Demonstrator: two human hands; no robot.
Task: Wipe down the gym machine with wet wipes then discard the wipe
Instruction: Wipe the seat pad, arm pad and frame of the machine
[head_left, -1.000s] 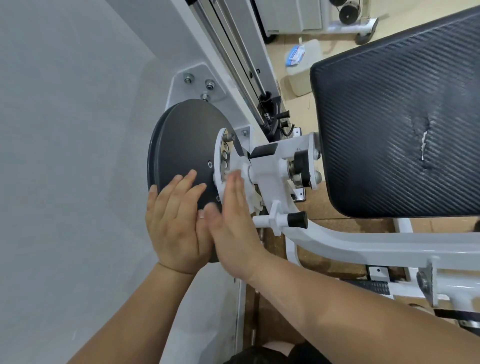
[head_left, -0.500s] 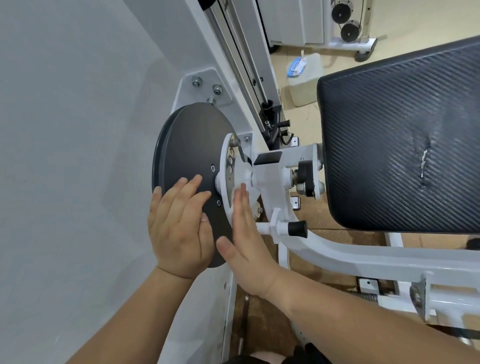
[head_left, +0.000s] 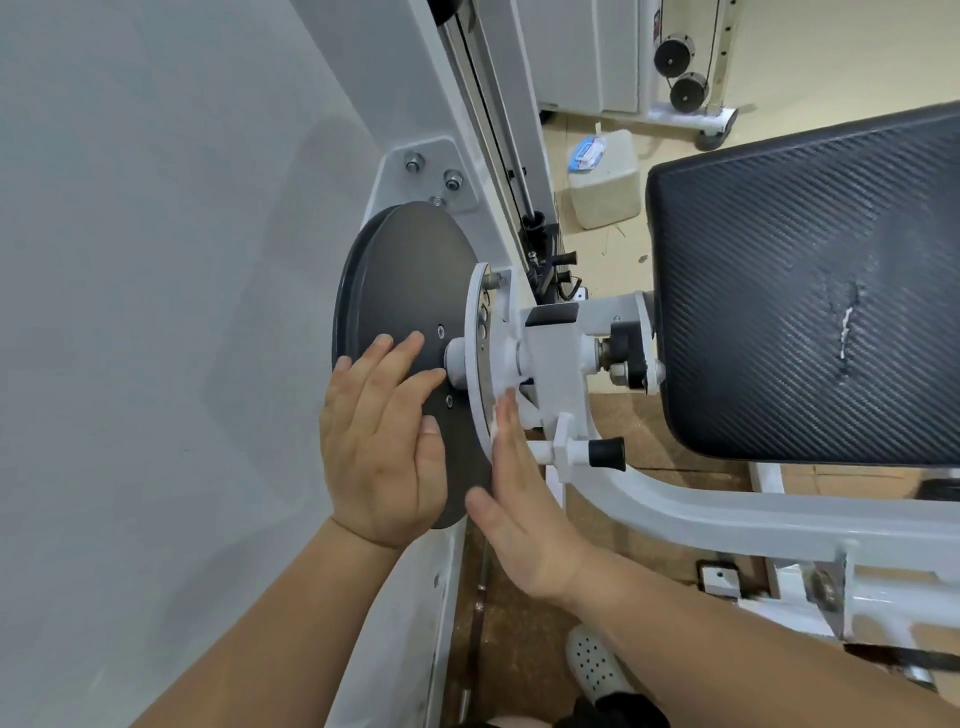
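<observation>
Midway: right hand's (head_left: 519, 514) straight fingers press the wipe (head_left: 500, 411) on the machine (head_left: 675, 519) (left hand (head_left: 382, 447) flat on wheel (head_left: 410, 270)); throwing away is left.

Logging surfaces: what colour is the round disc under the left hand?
Dark grey disc, head view.

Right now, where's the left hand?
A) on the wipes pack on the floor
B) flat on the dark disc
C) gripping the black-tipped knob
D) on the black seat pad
B: the left hand lies with straight fingers flat on the dark disc, while the right hand presses the wipe to the white plate.
</observation>
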